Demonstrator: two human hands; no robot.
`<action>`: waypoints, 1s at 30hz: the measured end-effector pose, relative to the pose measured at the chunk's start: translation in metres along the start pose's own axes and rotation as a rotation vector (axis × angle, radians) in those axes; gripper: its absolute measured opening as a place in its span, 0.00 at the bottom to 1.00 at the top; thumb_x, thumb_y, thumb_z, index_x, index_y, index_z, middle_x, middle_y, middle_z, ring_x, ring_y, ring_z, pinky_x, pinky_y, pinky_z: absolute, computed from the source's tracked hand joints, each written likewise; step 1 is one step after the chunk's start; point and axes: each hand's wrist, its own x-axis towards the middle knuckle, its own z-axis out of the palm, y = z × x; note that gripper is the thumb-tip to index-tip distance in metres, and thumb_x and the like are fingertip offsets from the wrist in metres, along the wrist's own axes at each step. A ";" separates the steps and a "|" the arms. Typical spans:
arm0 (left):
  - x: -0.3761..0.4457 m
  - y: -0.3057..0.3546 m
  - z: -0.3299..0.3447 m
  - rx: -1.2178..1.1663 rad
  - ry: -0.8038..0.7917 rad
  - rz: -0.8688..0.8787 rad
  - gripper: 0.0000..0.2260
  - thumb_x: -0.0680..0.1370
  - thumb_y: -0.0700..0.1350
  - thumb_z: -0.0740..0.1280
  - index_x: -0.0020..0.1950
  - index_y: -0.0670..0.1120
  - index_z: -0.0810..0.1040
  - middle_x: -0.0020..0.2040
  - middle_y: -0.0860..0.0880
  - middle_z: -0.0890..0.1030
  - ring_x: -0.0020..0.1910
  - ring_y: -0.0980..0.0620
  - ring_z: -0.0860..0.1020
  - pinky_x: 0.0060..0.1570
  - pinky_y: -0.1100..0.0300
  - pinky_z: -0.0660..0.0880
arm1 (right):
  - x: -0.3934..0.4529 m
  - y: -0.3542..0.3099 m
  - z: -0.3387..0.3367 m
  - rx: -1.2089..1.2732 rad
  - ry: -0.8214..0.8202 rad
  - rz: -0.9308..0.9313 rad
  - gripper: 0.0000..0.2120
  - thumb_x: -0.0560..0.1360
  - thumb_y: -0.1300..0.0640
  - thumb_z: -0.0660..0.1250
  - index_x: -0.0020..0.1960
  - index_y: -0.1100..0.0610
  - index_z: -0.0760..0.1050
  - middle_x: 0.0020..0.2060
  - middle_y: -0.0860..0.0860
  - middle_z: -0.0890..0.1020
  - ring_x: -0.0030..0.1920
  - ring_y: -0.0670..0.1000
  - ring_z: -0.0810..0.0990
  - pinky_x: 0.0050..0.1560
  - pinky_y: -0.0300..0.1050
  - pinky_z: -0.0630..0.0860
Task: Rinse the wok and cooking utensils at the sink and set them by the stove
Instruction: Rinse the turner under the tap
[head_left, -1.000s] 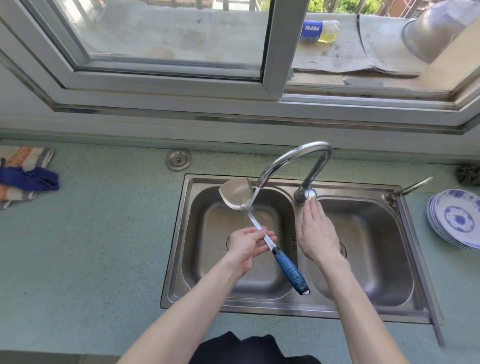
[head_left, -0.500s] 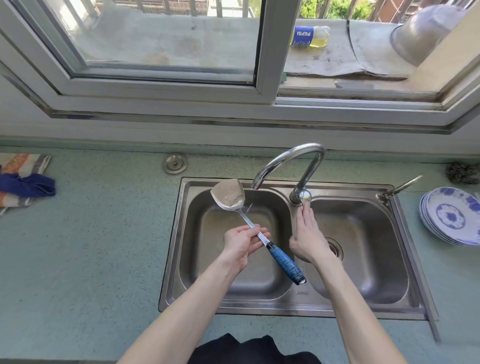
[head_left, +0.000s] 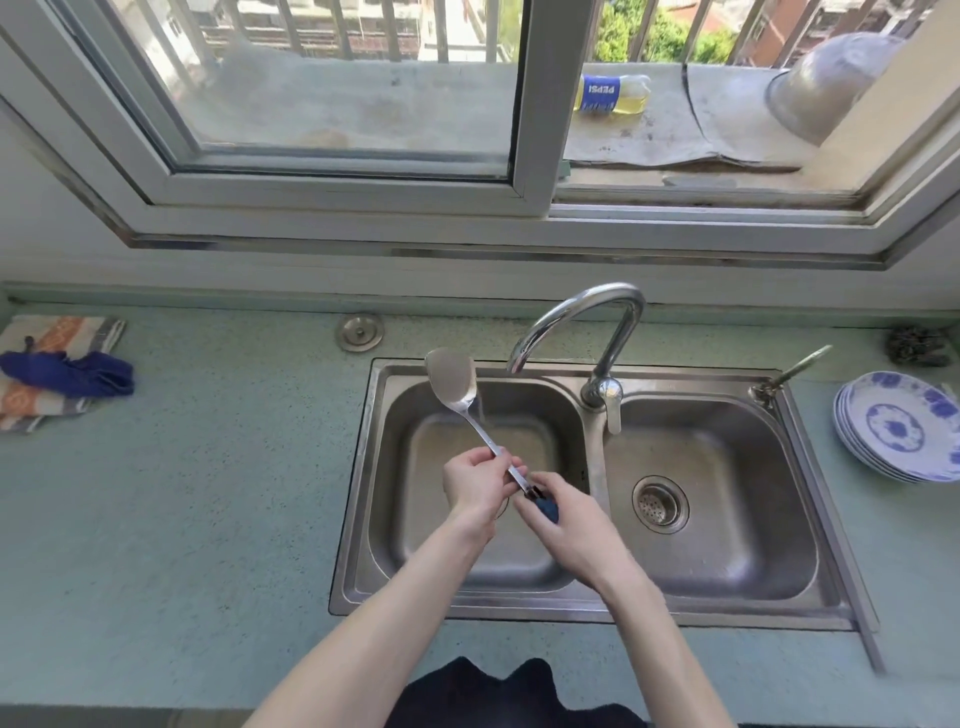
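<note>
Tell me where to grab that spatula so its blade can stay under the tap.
Grip the spatula by its blue handle end, coming from the near side, low. The blade points up and away toward the faucet, so the handle faces you.

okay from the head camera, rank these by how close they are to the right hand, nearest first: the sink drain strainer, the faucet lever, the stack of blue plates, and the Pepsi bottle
From the right hand:
1. Sink drain strainer, right basin, just beside the hand.
2. Faucet lever, on the divider beyond the hand.
3. Stack of blue plates, counter at far right.
4. Pepsi bottle, outside on the window ledge.
</note>
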 end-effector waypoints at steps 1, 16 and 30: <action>-0.002 0.000 -0.001 0.015 0.006 0.023 0.05 0.80 0.36 0.70 0.50 0.34 0.81 0.43 0.37 0.86 0.41 0.44 0.87 0.42 0.53 0.84 | -0.003 0.000 0.006 -0.012 0.019 -0.011 0.16 0.81 0.41 0.67 0.67 0.42 0.74 0.56 0.42 0.84 0.56 0.45 0.83 0.60 0.50 0.80; -0.026 0.001 -0.013 0.215 0.145 0.155 0.04 0.73 0.35 0.74 0.46 0.37 0.81 0.38 0.39 0.86 0.33 0.45 0.86 0.34 0.53 0.84 | -0.014 0.017 0.024 0.411 -0.142 -0.044 0.07 0.86 0.55 0.62 0.61 0.51 0.78 0.44 0.56 0.83 0.36 0.50 0.79 0.35 0.39 0.74; -0.075 -0.001 -0.017 -0.103 0.079 0.147 0.06 0.80 0.37 0.71 0.54 0.35 0.80 0.46 0.40 0.87 0.47 0.42 0.87 0.52 0.46 0.84 | -0.022 -0.001 -0.030 0.442 -0.354 -0.059 0.07 0.83 0.52 0.69 0.56 0.53 0.84 0.44 0.52 0.88 0.46 0.52 0.88 0.47 0.46 0.85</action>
